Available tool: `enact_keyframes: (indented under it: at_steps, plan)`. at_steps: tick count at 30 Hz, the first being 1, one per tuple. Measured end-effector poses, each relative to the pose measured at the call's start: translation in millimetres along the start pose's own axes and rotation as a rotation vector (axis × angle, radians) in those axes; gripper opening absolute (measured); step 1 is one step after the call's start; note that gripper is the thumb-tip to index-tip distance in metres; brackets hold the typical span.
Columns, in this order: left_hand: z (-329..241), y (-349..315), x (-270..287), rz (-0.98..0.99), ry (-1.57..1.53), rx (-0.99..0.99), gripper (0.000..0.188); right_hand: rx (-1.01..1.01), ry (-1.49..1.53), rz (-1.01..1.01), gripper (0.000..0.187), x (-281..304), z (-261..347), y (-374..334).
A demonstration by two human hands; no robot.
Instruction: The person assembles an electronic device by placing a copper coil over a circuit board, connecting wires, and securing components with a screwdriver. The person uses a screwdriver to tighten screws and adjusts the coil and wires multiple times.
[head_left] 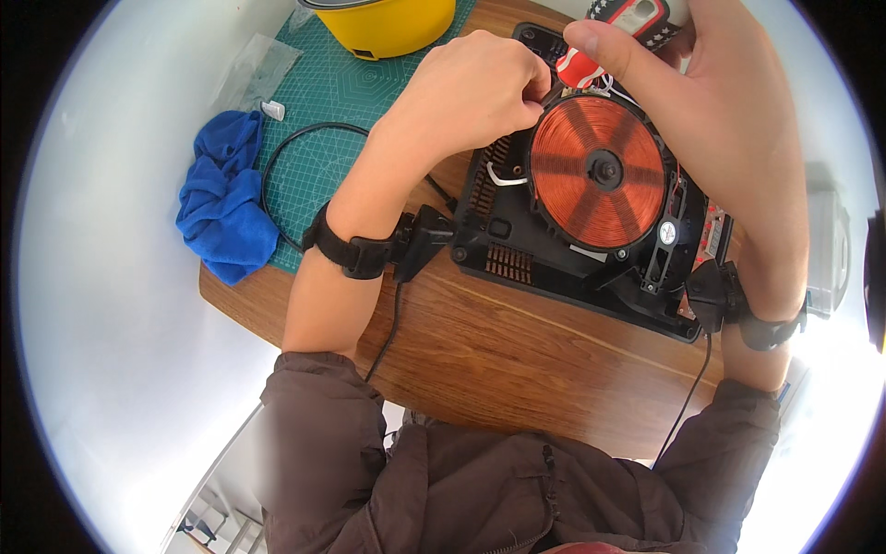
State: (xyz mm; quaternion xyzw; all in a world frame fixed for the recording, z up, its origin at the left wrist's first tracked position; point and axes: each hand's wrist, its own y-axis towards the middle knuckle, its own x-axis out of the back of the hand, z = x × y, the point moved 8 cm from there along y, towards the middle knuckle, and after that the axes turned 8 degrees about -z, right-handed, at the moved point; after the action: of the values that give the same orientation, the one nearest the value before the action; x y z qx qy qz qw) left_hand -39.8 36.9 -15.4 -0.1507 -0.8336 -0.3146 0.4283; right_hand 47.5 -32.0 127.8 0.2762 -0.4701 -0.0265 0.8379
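Note:
An opened induction cooker [572,260] lies on the table, its round copper coil [577,198] exposed in the black housing. At the coil's upper left edge, my left hand [475,92] is closed, fingers pinched together; whatever they hold is hidden. My right hand [715,102] grips what looks like an electric screwdriver [637,17], grey and black with a red nose. That nose points down at the coil's far edge, close to my left fingers; its tip cannot be made out. White wires [506,175] show beside the coil, and a small fan [666,233] sits at its lower right.
A green cutting mat [318,92] covers the table's left part, with a black cable [265,175] looping over it. A blue cloth [226,198] hangs at the left edge. A yellow pot [392,28] stands at the back. A clear plastic box [831,249] is at far right.

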Motion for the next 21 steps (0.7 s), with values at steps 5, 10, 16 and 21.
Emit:
enact_keyframes:
  at_steps: [5, 10, 16, 21]
  plan:
    - [1.9, -1.3, -1.7, 0.005, -0.009, -0.004, 0.025, 0.001, -0.032, -0.015, 0.034, -2.5, 5.6, -2.8]
    - [-3.1, 0.5, 1.6, -0.034, 0.007, -0.048, 0.024, 0.050, -0.114, -0.073, 0.034, 2.6, 8.5, -5.7]
    - [-5.3, 9.8, -1.6, -0.056, -0.123, -0.093, 0.022, 0.087, -0.126, -0.102, 0.034, 4.9, 3.9, -5.9]
    - [-2.3, 10.9, -5.3, -0.033, -0.135, -0.088, 0.024, 0.106, -0.147, -0.125, 0.034, 6.4, 0.8, -6.6]
